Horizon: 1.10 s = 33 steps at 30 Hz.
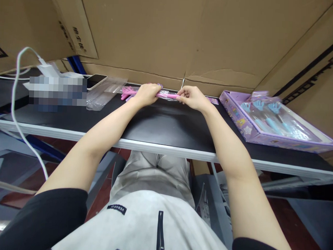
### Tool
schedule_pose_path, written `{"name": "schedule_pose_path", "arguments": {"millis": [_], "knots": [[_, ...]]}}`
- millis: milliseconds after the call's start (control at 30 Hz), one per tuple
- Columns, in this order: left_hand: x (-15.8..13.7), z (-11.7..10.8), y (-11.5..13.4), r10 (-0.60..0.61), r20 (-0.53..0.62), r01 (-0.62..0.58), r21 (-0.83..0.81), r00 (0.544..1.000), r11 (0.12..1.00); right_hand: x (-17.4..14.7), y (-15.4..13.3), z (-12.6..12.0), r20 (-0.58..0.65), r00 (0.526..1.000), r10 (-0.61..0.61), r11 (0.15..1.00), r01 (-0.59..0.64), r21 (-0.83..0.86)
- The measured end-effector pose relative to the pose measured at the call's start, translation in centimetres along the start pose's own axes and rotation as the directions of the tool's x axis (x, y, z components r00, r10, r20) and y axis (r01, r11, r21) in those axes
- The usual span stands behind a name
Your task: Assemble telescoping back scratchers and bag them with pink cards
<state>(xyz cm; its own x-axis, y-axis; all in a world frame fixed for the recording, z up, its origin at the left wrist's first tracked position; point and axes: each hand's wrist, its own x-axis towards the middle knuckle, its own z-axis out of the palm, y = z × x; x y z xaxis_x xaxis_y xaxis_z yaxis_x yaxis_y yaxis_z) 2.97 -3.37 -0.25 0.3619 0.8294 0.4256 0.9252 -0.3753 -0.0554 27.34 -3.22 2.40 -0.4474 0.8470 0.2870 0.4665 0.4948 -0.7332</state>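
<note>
A pink stick with a hand-shaped head, like a back scratcher, lies crosswise in a clear plastic sleeve at the back of the black table. My left hand is closed around it just right of the pink head. Farther along, my right hand pinches the right end of the stick or its sleeve between thumb and fingers. Purple prongs of another item show behind my left hand, mostly hidden. A strip of purple packaging sticks out beyond my right hand.
On the right stands a purple display box with several light-blue hand-shaped scratchers in clear wrapping. Empty clear sleeves lie on the left, near a phone and a white cable. Cardboard walls the table's back.
</note>
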Motion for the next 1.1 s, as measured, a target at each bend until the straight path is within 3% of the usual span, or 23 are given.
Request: {"name": "schedule_pose_path", "arguments": {"millis": [367, 533, 733, 867, 1000, 1100], "knots": [[0.5, -0.5, 1.3, 0.073, -0.012, -0.073, -0.031, 0.997, 0.997, -0.5, -1.0, 0.5, 0.060, 0.998, -0.037, 0.981, 0.025, 0.191], [2.6, 0.4, 1.3, 0.277, -0.087, -0.283, -0.059, 0.957, 0.957, -1.1, -1.7, -1.0, 0.183, 0.983, -0.007, 0.983, -0.027, 0.184], [5.3, 0.9, 4.6, 0.408, -0.063, -0.413, -0.131, 0.911, 0.901, -2.3, -3.6, -2.2, 0.296, 0.955, -0.005, 0.989, -0.039, 0.142], [5.8, 1.6, 6.0, 0.435, -0.068, -0.440, -0.191, 0.898, 0.877, -3.0, -4.5, -2.8, 0.245, 0.968, 0.048, 0.994, -0.070, 0.081], [5.8, 2.1, 5.2, 0.374, -0.062, -0.378, -0.204, 0.925, 0.903, -3.6, -4.8, -3.9, 0.143, 0.985, 0.093, 0.993, -0.102, 0.057], [5.8, 2.1, 4.3, 0.336, -0.041, -0.337, -0.201, 0.941, 0.920, -4.0, -4.9, -4.8, 0.138, 0.987, 0.088, 0.992, -0.099, 0.074]]}}
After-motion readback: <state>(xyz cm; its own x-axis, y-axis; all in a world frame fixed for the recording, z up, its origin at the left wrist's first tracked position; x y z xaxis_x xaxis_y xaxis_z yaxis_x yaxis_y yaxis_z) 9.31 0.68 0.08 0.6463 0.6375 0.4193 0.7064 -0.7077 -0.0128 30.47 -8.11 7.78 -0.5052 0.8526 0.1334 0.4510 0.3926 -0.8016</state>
